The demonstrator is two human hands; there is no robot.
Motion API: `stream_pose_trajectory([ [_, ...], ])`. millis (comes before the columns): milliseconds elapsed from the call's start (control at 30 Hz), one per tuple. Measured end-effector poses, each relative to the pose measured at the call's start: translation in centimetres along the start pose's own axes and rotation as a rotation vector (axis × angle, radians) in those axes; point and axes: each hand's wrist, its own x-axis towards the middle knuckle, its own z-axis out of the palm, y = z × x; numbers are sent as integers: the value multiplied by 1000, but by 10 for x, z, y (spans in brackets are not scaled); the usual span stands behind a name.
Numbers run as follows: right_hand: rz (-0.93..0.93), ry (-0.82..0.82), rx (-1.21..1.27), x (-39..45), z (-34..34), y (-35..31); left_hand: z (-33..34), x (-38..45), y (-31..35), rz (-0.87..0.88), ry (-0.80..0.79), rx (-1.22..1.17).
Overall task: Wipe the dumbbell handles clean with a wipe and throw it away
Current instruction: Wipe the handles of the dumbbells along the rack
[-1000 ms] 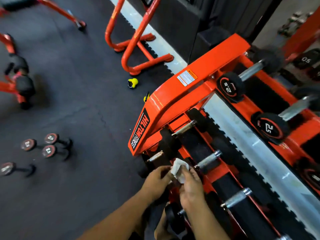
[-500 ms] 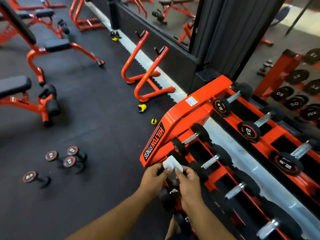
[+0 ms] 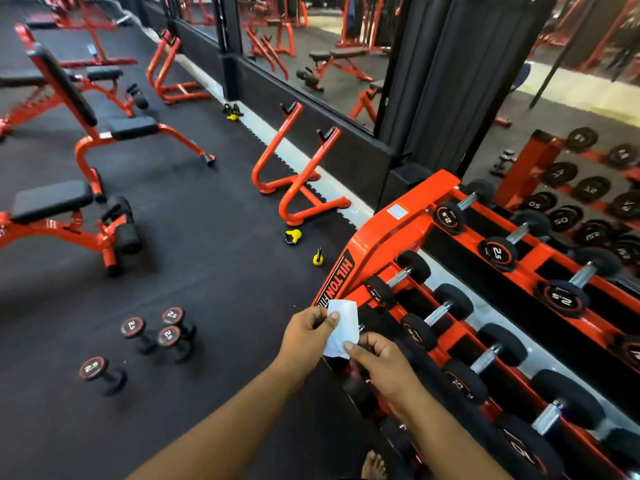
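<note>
A white wipe [image 3: 342, 326] is stretched flat between both hands, in front of the near end of the orange dumbbell rack [image 3: 381, 233]. My left hand [image 3: 304, 339] pinches its upper left edge with the thumb on top. My right hand [image 3: 381, 367] pinches its lower right corner. Black dumbbells with steel handles [image 3: 436, 313] lie in rows on the rack, just right of the wipe. Several small 2.5 dumbbells [image 3: 152, 332] lie loose on the floor to the left.
Orange weight benches [image 3: 86, 140] stand at the left on black rubber flooring. Two orange floor stands [image 3: 294, 178] sit by the mirrored wall. Small yellow kettlebells [image 3: 292, 236] lie near the rack's end. My bare foot [image 3: 373, 465] shows at the bottom.
My view has lifted from the rack to take in the room. The crumpled wipe has been opened out flat between both hands.
</note>
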Motion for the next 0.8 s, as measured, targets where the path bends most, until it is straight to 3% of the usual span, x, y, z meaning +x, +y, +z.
stream_pose_trajectory([
  [100,-25,8,82,-8,1,-14,-3,-9,10,53,-23,53],
  [267,-101,25,15,-14,-1,-26,-6,-15,23,146,-71,127],
  [400,-121,71,62,-18,-12,-30,-3,-18,31,137,-214,18],
  [633,-168,1,49,-23,-55,-34,22,-17,46,181,-278,39],
  [800,-184,21,165,-20,-78,-34,47,-18,55,108,-305,-112],
])
